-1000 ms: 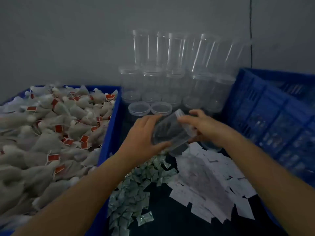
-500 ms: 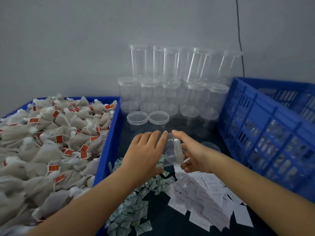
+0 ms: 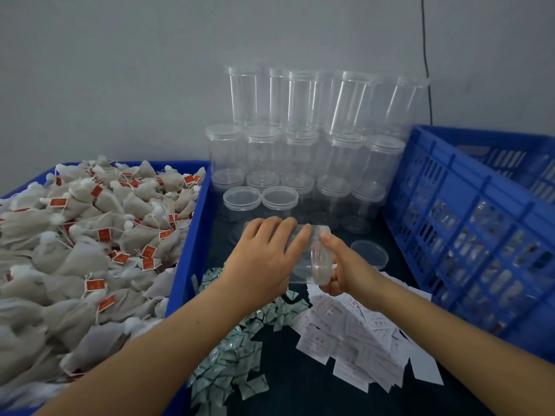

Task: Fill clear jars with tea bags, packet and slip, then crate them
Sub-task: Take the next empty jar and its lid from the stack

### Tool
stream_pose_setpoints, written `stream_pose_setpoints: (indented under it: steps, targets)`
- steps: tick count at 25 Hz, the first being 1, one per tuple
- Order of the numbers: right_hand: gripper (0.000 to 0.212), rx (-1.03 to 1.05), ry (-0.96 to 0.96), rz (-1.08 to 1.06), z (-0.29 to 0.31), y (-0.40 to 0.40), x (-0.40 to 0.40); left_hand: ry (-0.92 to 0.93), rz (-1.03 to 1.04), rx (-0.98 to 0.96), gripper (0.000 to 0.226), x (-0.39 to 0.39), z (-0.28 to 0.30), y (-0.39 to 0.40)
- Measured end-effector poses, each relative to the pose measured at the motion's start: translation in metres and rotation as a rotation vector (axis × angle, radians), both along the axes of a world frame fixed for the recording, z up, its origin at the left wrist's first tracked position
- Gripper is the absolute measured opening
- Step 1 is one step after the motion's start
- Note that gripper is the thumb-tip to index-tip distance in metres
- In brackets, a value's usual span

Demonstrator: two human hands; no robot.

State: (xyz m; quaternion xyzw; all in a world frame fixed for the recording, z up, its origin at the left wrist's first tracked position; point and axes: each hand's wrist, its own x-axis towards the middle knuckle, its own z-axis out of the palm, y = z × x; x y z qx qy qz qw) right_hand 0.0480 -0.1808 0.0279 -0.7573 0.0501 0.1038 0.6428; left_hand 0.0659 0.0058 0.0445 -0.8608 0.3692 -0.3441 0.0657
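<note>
A clear jar [image 3: 303, 253] lies on its side between my hands, above the dark table. My left hand [image 3: 264, 259] grips its body from the left. My right hand [image 3: 342, 265] pinches the clear lid [image 3: 321, 264] at the jar's right end. Beige tea bags [image 3: 90, 235] with red tags fill the blue tray [image 3: 192, 250] on the left. Small green-white packets [image 3: 234, 349] are heaped in front of my left forearm. White paper slips [image 3: 354, 334] lie scattered under my right forearm. A blue slatted crate [image 3: 468, 235] stands at the right.
Lidded clear jars [image 3: 303, 151] are stacked in several tiers against the grey wall. Two shorter lidded jars [image 3: 261, 202] stand just beyond my hands. A loose clear lid [image 3: 369, 253] lies on the table right of my right hand.
My hands lowered the jar toward the table and turned it from a tilt to lying sideways. The view tipped down and the hands drew nearer.
</note>
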Motion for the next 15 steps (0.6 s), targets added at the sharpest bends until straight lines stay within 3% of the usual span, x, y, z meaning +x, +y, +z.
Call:
stream_pose_setpoints:
  steps: [9,11,13,15]
  targets:
    - [0.079,0.101,-0.226,0.044,-0.023,-0.006,0.002,-0.145,-0.088,0.009,0.046,0.002,0.002,-0.007]
    - [0.073,-0.010,-0.342,0.080,-0.024,-0.010,0.001,0.036,-0.053,-0.012,0.055,0.000,0.001,-0.006]
    - [0.074,-0.289,-0.480,0.169,-0.016,-0.019,0.003,0.358,0.003,-0.061,0.084,0.003,-0.003,-0.003]
    - [0.074,-0.505,-0.542,0.299,-0.003,-0.030,0.003,0.483,-0.013,-0.095,0.101,0.007,-0.008,-0.001]
